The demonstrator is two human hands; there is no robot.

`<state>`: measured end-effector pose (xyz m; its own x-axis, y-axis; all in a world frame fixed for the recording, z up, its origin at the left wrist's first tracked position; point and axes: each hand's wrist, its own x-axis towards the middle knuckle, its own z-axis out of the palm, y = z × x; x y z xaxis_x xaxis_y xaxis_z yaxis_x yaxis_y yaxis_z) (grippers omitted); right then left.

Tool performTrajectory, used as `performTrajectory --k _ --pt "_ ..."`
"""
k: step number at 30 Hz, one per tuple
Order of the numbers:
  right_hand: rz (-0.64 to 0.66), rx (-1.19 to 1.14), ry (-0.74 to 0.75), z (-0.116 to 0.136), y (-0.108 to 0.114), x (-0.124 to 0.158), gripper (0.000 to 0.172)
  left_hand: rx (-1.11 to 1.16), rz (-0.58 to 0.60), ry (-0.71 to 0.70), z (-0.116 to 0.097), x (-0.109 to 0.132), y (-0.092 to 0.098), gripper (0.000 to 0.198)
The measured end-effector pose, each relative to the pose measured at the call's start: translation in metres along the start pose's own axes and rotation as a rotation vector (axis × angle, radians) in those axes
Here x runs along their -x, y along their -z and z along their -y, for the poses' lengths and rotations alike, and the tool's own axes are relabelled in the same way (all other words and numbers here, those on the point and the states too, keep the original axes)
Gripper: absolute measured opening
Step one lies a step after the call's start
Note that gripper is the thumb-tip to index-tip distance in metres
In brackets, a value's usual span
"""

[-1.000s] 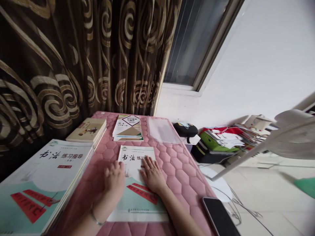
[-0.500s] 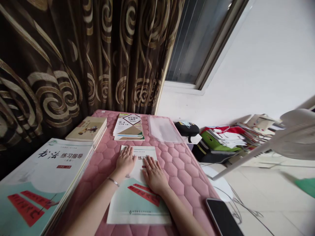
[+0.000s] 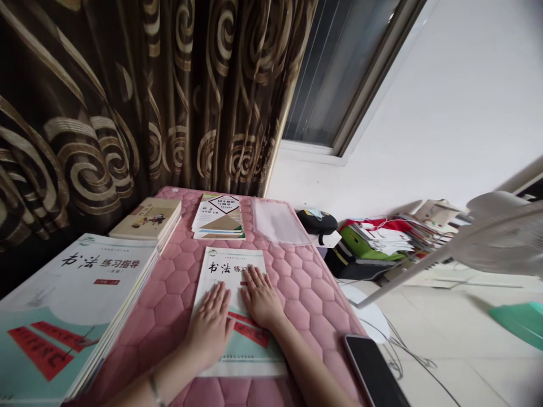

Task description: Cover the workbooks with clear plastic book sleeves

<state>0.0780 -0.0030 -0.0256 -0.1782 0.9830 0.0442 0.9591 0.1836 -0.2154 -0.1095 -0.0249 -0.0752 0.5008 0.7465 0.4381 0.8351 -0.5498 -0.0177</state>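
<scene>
A calligraphy workbook (image 3: 218, 336) with a white and pale-green cover lies closed and flat in front of me, its red banners partly covered. My left hand (image 3: 211, 325) rests flat on its left half, fingers stretched out, a bracelet on the wrist. On the right half lies my right hand (image 3: 261, 297), also flat with fingers slightly spread, hiding part of the printed title. Neither hand grips anything. To the left stands a stack of books topped by a workbook (image 3: 114, 299) with the same cover design.
Tan books (image 3: 146, 217) are stacked behind the left pile. Farther back lie several textbooks (image 3: 218, 217) and a clear plastic sleeve (image 3: 280, 221). A phone (image 3: 375, 370) lies at the pink quilted surface's (image 3: 165, 288) right edge. Beyond it stands a white fan (image 3: 403, 277), with cables on the floor.
My left hand has slid down the cover toward me, uncovering the title's left part. My right hand stays on the right half. The view has shifted slightly.
</scene>
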Motion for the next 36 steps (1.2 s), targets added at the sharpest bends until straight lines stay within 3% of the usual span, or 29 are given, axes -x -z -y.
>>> performTrajectory --k 4,9,13,16,23,26,29,32,36 --pt "0.029 -0.005 -0.007 -0.002 0.005 -0.002 0.057 -0.033 -0.083 -0.043 0.027 0.033 0.011 0.063" --pt "0.047 0.022 -0.034 0.016 0.007 0.004 0.058 -0.031 -0.114 -0.051 0.035 0.037 0.015 0.070" --pt "0.033 -0.049 0.159 0.055 -0.007 0.026 0.058 -0.020 -0.120 -0.059 0.032 0.036 0.014 0.069" --pt "0.026 -0.095 0.221 0.065 -0.015 0.043 0.057 -0.011 -0.128 -0.072 0.034 0.036 0.015 0.068" --pt "0.007 -0.030 0.000 0.011 -0.006 0.069 0.059 0.043 -0.108 -0.046 0.036 0.036 0.012 0.067" --pt "0.012 -0.031 -0.043 0.002 -0.004 0.073 0.059 0.042 -0.115 -0.051 0.035 0.036 0.011 0.068" --pt "-0.075 -0.058 -0.126 -0.001 -0.002 0.066 0.051 0.030 -0.134 -0.066 0.036 0.036 0.012 0.069" --pt "-0.180 -0.125 -0.318 -0.007 0.008 0.050 0.043 0.033 -0.136 -0.064 0.036 0.036 0.012 0.070" --pt "-0.129 -0.372 -0.475 -0.020 0.025 0.032 0.037 0.050 -0.123 -0.043 0.035 0.036 0.010 0.068"
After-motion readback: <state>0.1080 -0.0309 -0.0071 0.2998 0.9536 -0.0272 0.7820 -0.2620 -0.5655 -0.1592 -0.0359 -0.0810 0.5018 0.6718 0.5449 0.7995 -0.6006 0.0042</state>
